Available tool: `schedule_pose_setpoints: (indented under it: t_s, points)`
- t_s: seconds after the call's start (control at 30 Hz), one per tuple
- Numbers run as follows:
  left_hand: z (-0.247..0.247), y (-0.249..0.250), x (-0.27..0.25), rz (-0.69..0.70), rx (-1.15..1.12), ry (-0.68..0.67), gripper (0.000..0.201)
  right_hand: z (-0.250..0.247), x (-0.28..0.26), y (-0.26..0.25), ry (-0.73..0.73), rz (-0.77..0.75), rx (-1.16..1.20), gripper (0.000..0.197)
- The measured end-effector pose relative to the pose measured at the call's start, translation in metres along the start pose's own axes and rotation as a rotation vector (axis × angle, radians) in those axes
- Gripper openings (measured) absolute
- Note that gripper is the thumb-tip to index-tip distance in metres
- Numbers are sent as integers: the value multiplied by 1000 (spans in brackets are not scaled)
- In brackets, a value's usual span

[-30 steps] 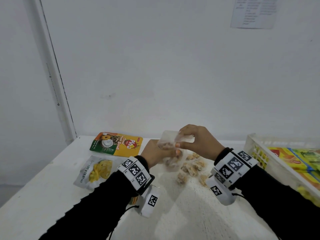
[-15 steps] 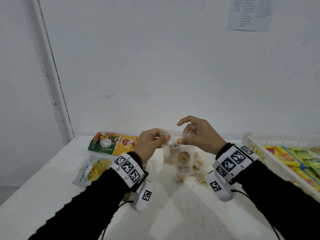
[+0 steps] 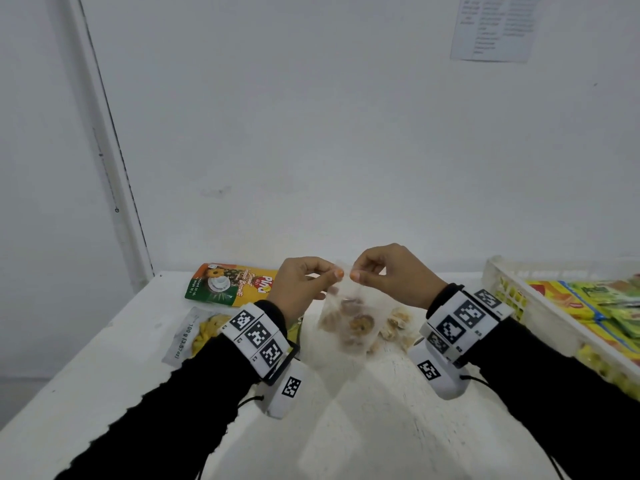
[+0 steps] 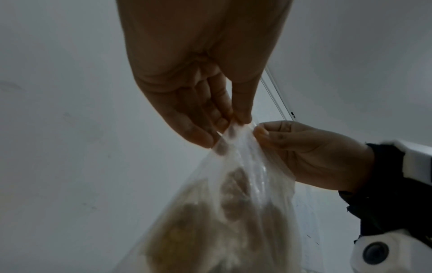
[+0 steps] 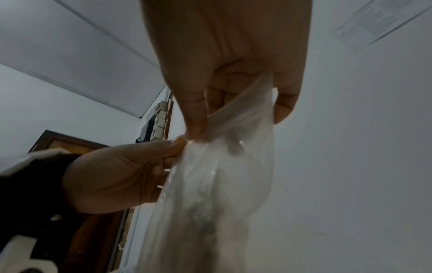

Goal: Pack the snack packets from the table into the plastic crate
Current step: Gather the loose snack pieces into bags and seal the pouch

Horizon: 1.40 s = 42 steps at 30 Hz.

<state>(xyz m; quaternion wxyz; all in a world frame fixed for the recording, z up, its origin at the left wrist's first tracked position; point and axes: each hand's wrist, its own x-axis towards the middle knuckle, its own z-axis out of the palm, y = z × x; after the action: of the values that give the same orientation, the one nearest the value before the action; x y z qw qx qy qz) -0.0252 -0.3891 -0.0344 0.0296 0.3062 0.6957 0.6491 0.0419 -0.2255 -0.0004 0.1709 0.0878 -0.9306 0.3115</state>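
A clear plastic packet [image 3: 349, 320] of brown snacks hangs above the white table [image 3: 363, 410], held by its top edge. My left hand [image 3: 304, 282] pinches that edge from the left and my right hand [image 3: 388, 275] pinches it from the right, thumbs nearly touching. The left wrist view shows the packet [image 4: 233, 203] hanging under the left hand [image 4: 224, 125], with the right hand [image 4: 304, 151] beside it. In the right wrist view the packet [image 5: 222, 175] hangs from my right hand [image 5: 201, 127], and the left hand [image 5: 117, 175] grips its side. The white plastic crate [image 3: 498, 275] stands at the right, with yellow and green packets [image 3: 595, 299] inside.
On the table's left lie a yellow and green pouch [image 3: 232, 284] and a clear bag of yellow chips [image 3: 197, 334]. Another clear packet of pale snacks [image 3: 394, 327] lies behind the held one. A white wall rises right behind the table.
The packet has been lifted off the table and now hangs upright. Both hands have slid to its top edge, their thumbs closing towards the middle.
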Motion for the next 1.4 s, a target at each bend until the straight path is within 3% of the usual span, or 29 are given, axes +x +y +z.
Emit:
schedule_pose_setpoints:
  t_s: [0.23,0.47,0.57,0.7,0.8,0.87,1.03,1.13,1.4]
  points:
    - [-1,0,-10,132,53,30,19,20,-10,-14,129,-83,-269,15]
    - [-8,-2,-15,115,43,64,15,23,-23,-10,199,9,-112,18]
    - [-9,2,-20,102,1,13,14,25,-26,-10,225,4,-75,6]
    - [-6,-1,-28,54,-83,-58,8,26,-28,-14,245,-26,-42,11]
    - [-6,-4,-29,69,-122,-39,5,28,-32,-16,258,-57,-74,10]
    - [-6,-5,-29,72,-126,-26,12,30,-36,-18,289,-64,-85,16]
    - [-5,-2,-32,78,-138,-38,15,26,-49,-10,324,77,44,14]
    - [-1,-6,-31,49,-155,-41,16,24,-59,-2,344,84,13,22]
    - [20,-14,-40,4,-184,-222,6,20,-78,6,405,93,13,15]
